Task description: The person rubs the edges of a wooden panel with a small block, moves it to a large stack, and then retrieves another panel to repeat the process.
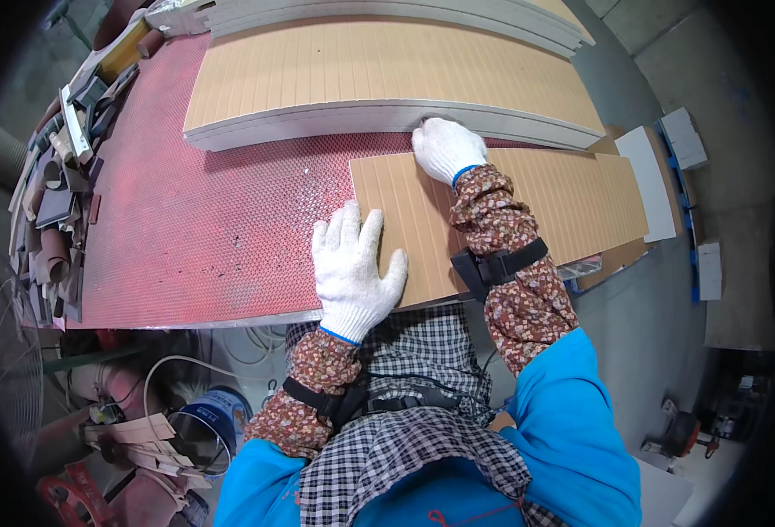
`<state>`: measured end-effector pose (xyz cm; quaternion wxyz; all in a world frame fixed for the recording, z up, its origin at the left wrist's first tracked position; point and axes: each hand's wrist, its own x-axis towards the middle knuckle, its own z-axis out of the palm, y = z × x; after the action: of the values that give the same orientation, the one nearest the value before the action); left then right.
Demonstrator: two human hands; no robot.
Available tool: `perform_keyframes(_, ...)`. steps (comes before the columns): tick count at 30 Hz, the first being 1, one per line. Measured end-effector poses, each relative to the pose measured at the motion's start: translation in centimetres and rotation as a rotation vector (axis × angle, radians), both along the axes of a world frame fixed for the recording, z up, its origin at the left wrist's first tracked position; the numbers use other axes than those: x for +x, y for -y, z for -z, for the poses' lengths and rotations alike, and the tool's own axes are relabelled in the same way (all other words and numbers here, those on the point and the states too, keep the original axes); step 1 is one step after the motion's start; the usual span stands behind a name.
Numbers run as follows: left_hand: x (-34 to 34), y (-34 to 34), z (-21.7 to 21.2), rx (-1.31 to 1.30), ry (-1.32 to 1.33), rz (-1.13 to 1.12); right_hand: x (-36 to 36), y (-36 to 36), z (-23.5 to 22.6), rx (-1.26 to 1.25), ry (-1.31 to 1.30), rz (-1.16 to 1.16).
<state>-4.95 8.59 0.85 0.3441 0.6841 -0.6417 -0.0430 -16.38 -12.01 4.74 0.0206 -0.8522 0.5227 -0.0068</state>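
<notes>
A brown grooved board [528, 206] lies flat at the table's near right edge, running out past its right end. My left hand [352, 270], in a white knitted glove, rests at the board's left end. Its fingers are stretched out, the thumb on the board and the others pointing away over the red mat. My right hand [447, 147], gloved the same way, is closed at the board's far edge, close against the front side of a stack of similar boards [387, 66]. Its fingertips are hidden, so what they grip, if anything, does not show.
A red textured mat [203, 211] covers the table. Sandpaper rolls and scraps [58, 202] pile along its left edge. More boards [493, 13] are stacked at the back. A blue bucket [216, 417] and a hose stand below the front edge; a white panel [651, 180] is at right.
</notes>
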Motion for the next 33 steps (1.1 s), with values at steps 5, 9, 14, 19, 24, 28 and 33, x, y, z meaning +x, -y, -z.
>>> perform_keyframes(5,0.1,-0.2,0.1,-0.003,0.006,0.002,-1.1,-1.2,0.9,0.084,0.07,0.082)
perform_keyframes(9,0.2,-0.2,0.5,-0.012,0.01,-0.013,-2.8,-6.8,1.0,0.051,0.061,0.136)
perform_keyframes(14,0.3,-0.2,0.4,-0.001,-0.004,-0.009,-7.0,-15.3,1.3,-0.028,0.042,0.077)
perform_keyframes(19,0.3,-0.2,0.6,0.005,0.002,-0.009,-9.8,-22.0,1.6,-0.112,0.055,0.03)
perform_keyframes(24,0.1,-0.2,0.8,0.016,0.011,-0.011,-10.0,-23.1,1.3,-0.05,0.104,0.121)
perform_keyframes(28,0.1,-0.2,0.8,0.014,0.012,-0.017,-9.5,-23.5,1.1,-0.052,0.099,0.036)
perform_keyframes(33,0.3,-0.3,0.7,0.011,0.004,-0.015,-8.9,-23.7,0.7,0.005,0.087,0.048)
